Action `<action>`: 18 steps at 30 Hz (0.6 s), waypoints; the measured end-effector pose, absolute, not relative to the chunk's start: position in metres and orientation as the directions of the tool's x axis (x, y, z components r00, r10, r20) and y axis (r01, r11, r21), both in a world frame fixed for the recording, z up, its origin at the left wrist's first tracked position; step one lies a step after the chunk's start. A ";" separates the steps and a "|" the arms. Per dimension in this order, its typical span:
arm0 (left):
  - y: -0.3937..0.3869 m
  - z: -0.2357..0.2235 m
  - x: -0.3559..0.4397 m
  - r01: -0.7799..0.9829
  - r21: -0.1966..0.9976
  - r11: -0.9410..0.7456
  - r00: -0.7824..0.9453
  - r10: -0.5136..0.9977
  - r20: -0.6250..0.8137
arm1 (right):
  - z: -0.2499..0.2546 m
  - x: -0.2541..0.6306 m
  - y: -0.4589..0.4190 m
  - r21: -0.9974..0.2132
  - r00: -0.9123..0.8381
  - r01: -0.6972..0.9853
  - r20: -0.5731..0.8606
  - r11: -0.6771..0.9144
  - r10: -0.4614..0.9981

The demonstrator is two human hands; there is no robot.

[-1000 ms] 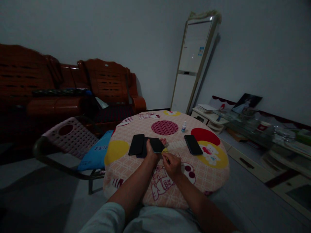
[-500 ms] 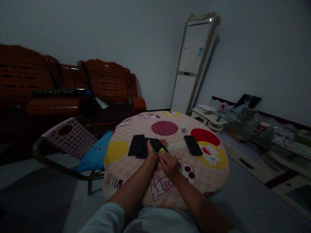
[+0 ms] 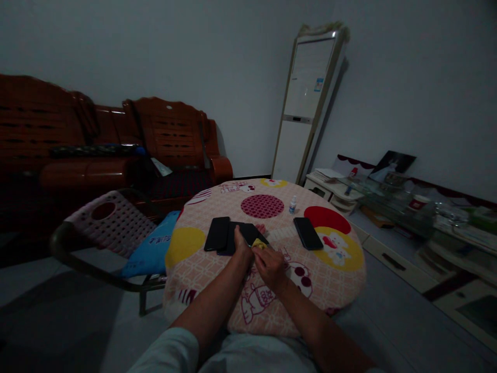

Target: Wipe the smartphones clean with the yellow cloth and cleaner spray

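My left hand [image 3: 243, 247] grips a dark phone [image 3: 251, 233] just above the round table with a cartoon-print cloth [image 3: 194, 264]. My right hand [image 3: 269, 263] pinches a small yellow cloth [image 3: 259, 243] against the near end of that phone's screen. Two more dark phones [image 3: 218, 233] lie overlapped just left of the held one. Another dark phone [image 3: 307, 232] lies flat to the right, apart from both hands. A small white bottle [image 3: 292, 204] stands farther back on the table.
A woven chair with a blue cushion [image 3: 153, 248] stands at the table's left. A dark wooden sofa [image 3: 97, 150] lines the left wall. A tall white floor unit [image 3: 305, 103] stands behind. A low cabinet with clutter [image 3: 388, 197] runs along the right wall.
My right hand has moved the yellow cloth a little left and up onto the held phone's near end. The left hand keeps its grip; the view has shifted slightly.
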State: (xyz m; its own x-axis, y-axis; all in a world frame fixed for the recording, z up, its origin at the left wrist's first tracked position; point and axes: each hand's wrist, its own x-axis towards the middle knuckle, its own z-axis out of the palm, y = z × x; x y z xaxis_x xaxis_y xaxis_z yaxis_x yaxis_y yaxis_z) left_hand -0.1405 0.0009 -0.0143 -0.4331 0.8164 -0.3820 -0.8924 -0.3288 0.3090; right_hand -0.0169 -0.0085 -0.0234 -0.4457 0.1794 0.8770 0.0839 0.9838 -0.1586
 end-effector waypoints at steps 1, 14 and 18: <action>0.001 -0.013 -0.141 -0.895 0.305 -0.325 -0.428 0.818 -0.384 | -0.023 -0.017 -0.009 -0.156 -0.448 0.083 0.877 0.984 0.176; 0.001 -0.014 -0.140 -0.893 0.309 -0.326 -0.431 0.816 -0.386 | -0.023 -0.016 -0.009 -0.150 -0.465 0.085 0.868 0.985 0.173; 0.001 -0.014 -0.140 -0.894 0.275 -0.354 -0.441 0.803 -0.401 | -0.024 -0.014 -0.009 -0.156 -0.486 0.120 0.852 0.980 0.195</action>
State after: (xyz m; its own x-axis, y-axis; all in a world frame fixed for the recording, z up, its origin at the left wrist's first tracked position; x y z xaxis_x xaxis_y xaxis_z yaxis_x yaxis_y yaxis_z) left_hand -0.1404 0.0015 -0.0136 -0.4413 0.8026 -0.4014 -0.8939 -0.3539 0.2752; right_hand -0.0144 -0.0089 -0.0238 -0.4863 0.1953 0.8517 0.1200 0.9804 -0.1563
